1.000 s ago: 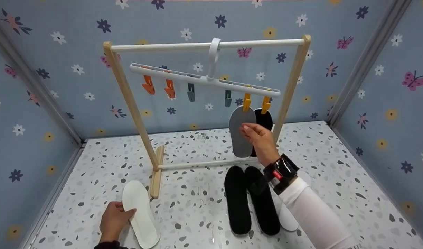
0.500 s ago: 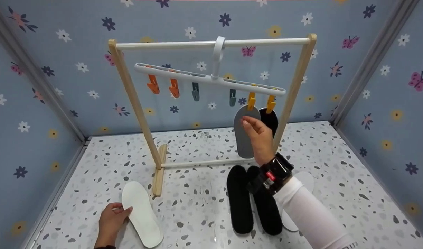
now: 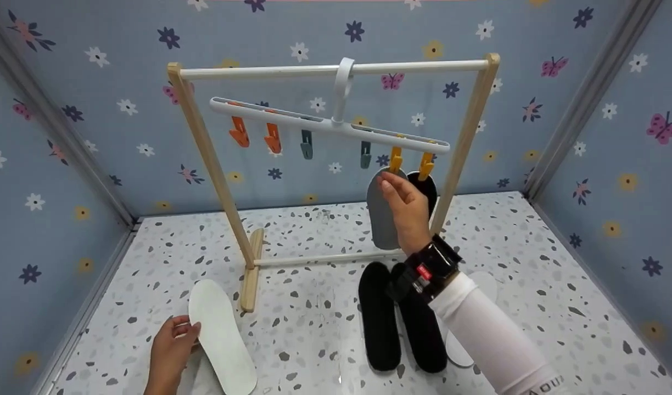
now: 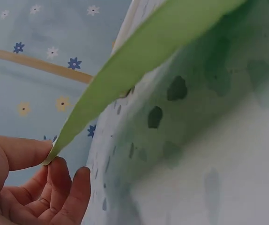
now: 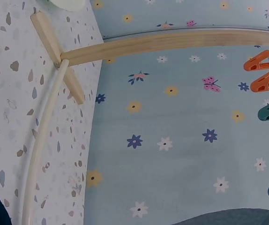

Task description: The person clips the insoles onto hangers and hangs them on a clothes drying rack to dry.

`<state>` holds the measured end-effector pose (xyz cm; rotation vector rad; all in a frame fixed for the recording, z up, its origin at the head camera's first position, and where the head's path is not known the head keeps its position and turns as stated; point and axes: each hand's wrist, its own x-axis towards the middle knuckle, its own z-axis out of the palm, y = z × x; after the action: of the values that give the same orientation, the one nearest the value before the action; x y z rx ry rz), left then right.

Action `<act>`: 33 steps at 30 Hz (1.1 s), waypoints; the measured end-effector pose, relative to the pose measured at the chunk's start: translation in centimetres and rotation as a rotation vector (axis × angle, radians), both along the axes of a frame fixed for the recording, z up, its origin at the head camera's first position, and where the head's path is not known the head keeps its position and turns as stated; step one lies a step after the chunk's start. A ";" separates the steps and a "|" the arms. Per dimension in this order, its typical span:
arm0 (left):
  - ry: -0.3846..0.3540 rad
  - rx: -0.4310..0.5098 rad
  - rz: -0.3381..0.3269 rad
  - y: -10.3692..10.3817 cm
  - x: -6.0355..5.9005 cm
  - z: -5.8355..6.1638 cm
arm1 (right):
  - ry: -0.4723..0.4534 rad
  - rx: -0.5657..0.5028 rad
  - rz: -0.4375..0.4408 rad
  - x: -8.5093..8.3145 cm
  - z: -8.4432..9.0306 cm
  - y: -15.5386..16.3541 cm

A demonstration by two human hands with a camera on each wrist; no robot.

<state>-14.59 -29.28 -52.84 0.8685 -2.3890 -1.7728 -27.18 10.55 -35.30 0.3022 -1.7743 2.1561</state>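
Observation:
My left hand (image 3: 171,351) pinches the left edge of a white insole (image 3: 218,334) between thumb and fingers. In the left wrist view this insole (image 4: 125,70) is tilted up from the floor, tinted green there. A grey insole (image 3: 382,227) hangs from a yellow clip (image 3: 396,159). In front of its upper part is my right hand (image 3: 410,211), fingers loosely bent just below that clip; whether they touch the insole is unclear. Beside it a black insole (image 3: 430,189) hangs from another yellow clip (image 3: 426,165), partly hidden by the hand.
A white clip hanger (image 3: 336,126) hangs tilted, right end lower, from a wooden rack's top bar (image 3: 259,72). It also bears orange clips (image 3: 273,138) and green clips (image 3: 307,145). Two black insoles (image 3: 380,323) lie on the speckled floor, with white insoles (image 3: 459,351) partly under my sleeve.
My right hand has risen along the grey insole from its middle to near the clip. My left hand has shifted slightly left and lifted the white insole's edge.

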 end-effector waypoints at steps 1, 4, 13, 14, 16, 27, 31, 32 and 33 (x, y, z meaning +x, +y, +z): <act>0.018 -0.008 0.001 -0.2 -0.2 -0.4 | 0.001 0.006 -0.007 0.0 0.1 -0.1; 0.042 -0.034 0.005 0.0 -0.6 -0.4 | 0.016 0.029 -0.020 -0.1 0.3 -0.3; 0.080 -0.128 -0.072 4.0 0.7 5.1 | 0.068 0.071 0.006 -0.4 1.0 -0.8; 0.081 -0.146 -0.078 4.3 0.7 5.5 | 0.070 0.071 0.007 -0.4 1.1 -0.8; 0.093 -0.177 -0.098 4.8 0.7 6.0 | 0.067 0.061 0.008 -0.5 1.3 -0.8; 0.176 -0.303 -0.187 7.0 0.6 7.7 | 0.086 0.170 -0.030 -0.5 2.5 -1.0; 0.177 -0.292 -0.204 8.0 0.8 7.9 | 0.077 0.225 -0.018 -0.6 2.7 -1.2; 0.179 -0.291 -0.211 8.2 0.9 8.0 | 0.072 0.237 -0.020 -0.6 2.8 -1.3; 0.183 -0.295 -0.217 8.5 1.1 8.1 | 0.066 0.244 -0.023 -0.7 2.9 -1.3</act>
<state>-13.53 -20.82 -44.75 0.4094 -2.6074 -1.4282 -27.85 9.20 -32.42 0.4046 -1.9940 1.8923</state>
